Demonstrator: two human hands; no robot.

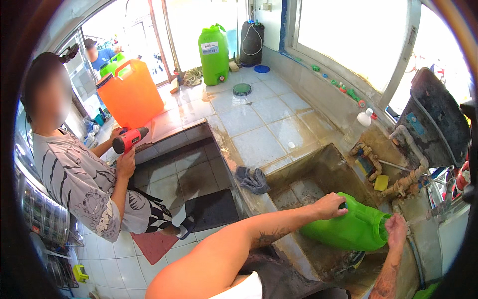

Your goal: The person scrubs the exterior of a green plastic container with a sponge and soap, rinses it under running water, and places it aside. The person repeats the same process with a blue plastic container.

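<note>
A green plastic jug (348, 226) lies on its side over the concrete sink (284, 187), its open mouth turned to the right. My left hand (330, 207) grips its far-left end, by a small dark fitting. My right hand (397, 230) is at the mouth, fingers closed on the rim; the fingertips are partly hidden. Something dark with a yellow edge lies low in the sink, under the jug. On the left, another person holds a red heat gun (130, 140) near an upright orange jug (130, 94).
A grey cloth (252, 180) hangs on the sink's left edge. Pipes (403, 184), a yellow sponge (381, 183) and a clear bottle (359, 124) border its right side. On the tiled ledge stand a green jug (214, 55), a black container (252, 44) and stacked green lids (242, 89).
</note>
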